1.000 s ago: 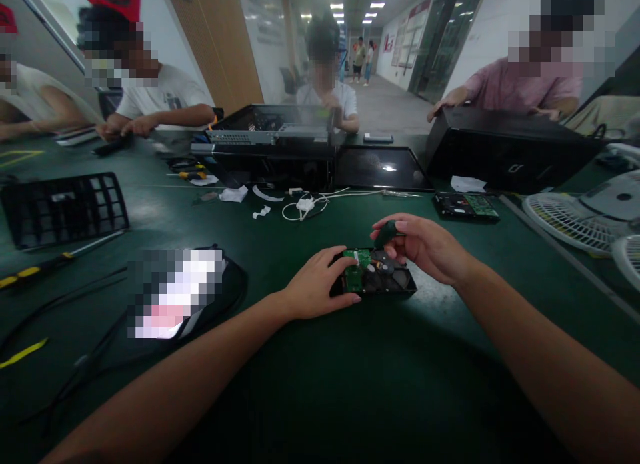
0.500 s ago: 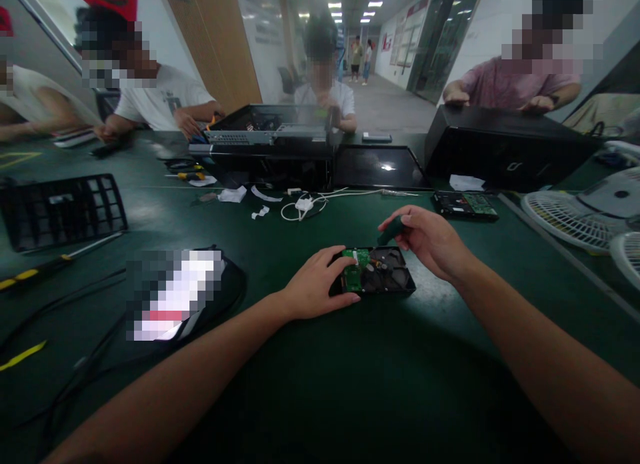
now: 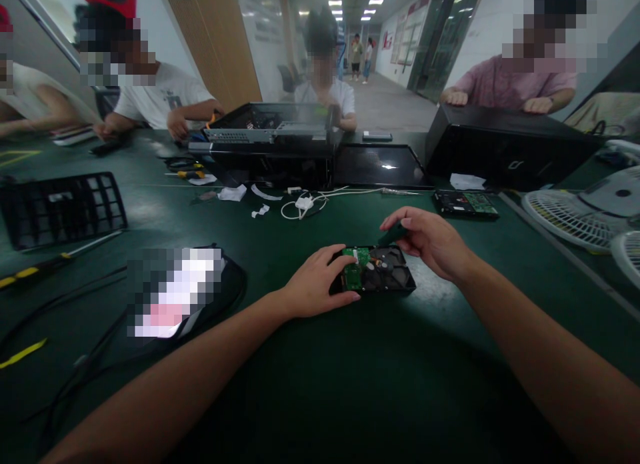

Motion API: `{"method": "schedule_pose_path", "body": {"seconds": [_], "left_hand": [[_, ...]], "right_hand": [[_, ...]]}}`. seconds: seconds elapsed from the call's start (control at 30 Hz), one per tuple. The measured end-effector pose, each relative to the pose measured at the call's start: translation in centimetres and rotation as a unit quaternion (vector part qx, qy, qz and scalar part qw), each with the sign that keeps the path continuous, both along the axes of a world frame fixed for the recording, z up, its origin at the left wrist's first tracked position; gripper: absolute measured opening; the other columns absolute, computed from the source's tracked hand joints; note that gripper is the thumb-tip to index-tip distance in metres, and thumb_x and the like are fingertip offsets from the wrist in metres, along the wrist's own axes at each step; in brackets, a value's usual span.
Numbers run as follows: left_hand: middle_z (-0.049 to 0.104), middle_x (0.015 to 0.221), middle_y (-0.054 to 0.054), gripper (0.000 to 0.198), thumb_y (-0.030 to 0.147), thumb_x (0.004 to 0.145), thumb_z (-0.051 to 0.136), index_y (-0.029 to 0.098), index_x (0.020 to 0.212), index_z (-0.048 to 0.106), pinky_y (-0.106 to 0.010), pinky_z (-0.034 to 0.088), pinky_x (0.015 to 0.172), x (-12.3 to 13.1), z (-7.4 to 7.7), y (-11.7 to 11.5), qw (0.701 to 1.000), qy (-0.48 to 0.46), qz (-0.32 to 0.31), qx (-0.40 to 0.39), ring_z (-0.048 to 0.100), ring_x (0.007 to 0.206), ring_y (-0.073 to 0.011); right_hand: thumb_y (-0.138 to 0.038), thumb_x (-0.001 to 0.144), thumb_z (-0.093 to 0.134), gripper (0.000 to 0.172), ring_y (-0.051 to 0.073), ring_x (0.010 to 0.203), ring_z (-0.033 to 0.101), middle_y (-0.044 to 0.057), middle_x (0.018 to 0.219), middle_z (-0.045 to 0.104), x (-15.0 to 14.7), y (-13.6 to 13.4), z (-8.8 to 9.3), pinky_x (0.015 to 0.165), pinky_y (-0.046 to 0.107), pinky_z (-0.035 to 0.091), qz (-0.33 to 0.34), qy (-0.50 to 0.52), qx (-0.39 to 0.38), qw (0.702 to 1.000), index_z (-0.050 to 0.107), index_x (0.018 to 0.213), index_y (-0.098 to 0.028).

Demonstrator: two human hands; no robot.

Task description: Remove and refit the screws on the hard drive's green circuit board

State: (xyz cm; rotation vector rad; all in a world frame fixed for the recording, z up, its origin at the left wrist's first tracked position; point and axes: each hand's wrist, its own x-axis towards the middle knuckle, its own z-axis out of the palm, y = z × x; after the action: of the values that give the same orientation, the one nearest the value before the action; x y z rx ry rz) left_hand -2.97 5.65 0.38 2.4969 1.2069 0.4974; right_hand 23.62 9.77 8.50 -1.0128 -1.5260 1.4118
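Drive (image 3: 383, 272) lies on the counter (image 3: 320, 391), board side up, left hand (image 3: 313, 284) grasping its left end, thumb at the near edge. Right hand's (image 3: 433, 244) grip is closed round a green tool (image 3: 393, 234), slanted over the far edge; can't tell from here if the tip touches. Second drive (image 3: 465, 205) sits farther off, near a black case (image 3: 505, 151).

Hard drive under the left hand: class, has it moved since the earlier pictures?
No: against the white cable beyond it, the hard drive shows no visible shift either way, the left hand still on it.
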Motion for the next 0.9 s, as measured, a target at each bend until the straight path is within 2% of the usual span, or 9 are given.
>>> {"method": "schedule_pose_path", "body": {"seconds": [0.13, 0.47, 0.7, 0.9], "left_hand": [[0.036, 0.166, -0.011, 0.075, 0.070, 0.089, 0.069, 0.032, 0.150, 0.049, -0.060, 0.041, 0.119, 0.04, 0.03, 0.02, 1.000, -0.003, 0.000, 0.000, 0.041, 0.149, -0.0386], [0.037, 0.164, -0.013, 0.074, 0.069, 0.090, 0.069, 0.029, 0.150, 0.050, -0.058, 0.040, 0.120, -0.02, -0.23, 0.06, 1.000, -0.003, -0.004, 0.009, 0.042, 0.148, -0.0381], [0.038, 0.164, -0.013, 0.074, 0.067, 0.089, 0.070, 0.029, 0.150, 0.050, -0.058, 0.041, 0.119, -0.04, -0.34, 0.08, 1.000, -0.010, -0.005, 0.010, 0.042, 0.148, -0.0383], [0.037, 0.165, -0.012, 0.074, 0.067, 0.089, 0.071, 0.030, 0.149, 0.050, -0.060, 0.041, 0.119, -0.07, -0.30, 0.10, 1.000, -0.012, -0.005, 0.006, 0.042, 0.148, -0.0391]], "right_hand": [[-0.031, 0.088, 0.061, 0.013, 0.013, 0.058, 0.045, 0.009, 0.107, 0.074, -0.05, -0.25, 0.34, 0.050, 0.031, 0.027, 0.032, 0.013, -0.042, 0.999, 0.068, 0.094, -0.022], [-0.035, 0.090, 0.062, 0.023, 0.011, 0.053, 0.048, 0.009, 0.098, 0.070, -0.16, -0.17, 0.28, 0.041, 0.027, 0.018, 0.054, 0.064, -0.069, 0.994, 0.074, 0.103, -0.019], [-0.037, 0.095, 0.064, 0.025, 0.010, 0.055, 0.051, 0.008, 0.089, 0.069, -0.32, -0.34, 0.25, 0.044, 0.026, 0.029, 0.075, 0.096, -0.068, 0.990, 0.075, 0.103, -0.017], [-0.039, 0.098, 0.063, 0.023, 0.012, 0.062, 0.056, 0.012, 0.109, 0.072, -0.37, -0.35, 0.15, 0.045, 0.025, 0.032, 0.089, 0.087, -0.063, 0.990, 0.071, 0.102, -0.018]]}}
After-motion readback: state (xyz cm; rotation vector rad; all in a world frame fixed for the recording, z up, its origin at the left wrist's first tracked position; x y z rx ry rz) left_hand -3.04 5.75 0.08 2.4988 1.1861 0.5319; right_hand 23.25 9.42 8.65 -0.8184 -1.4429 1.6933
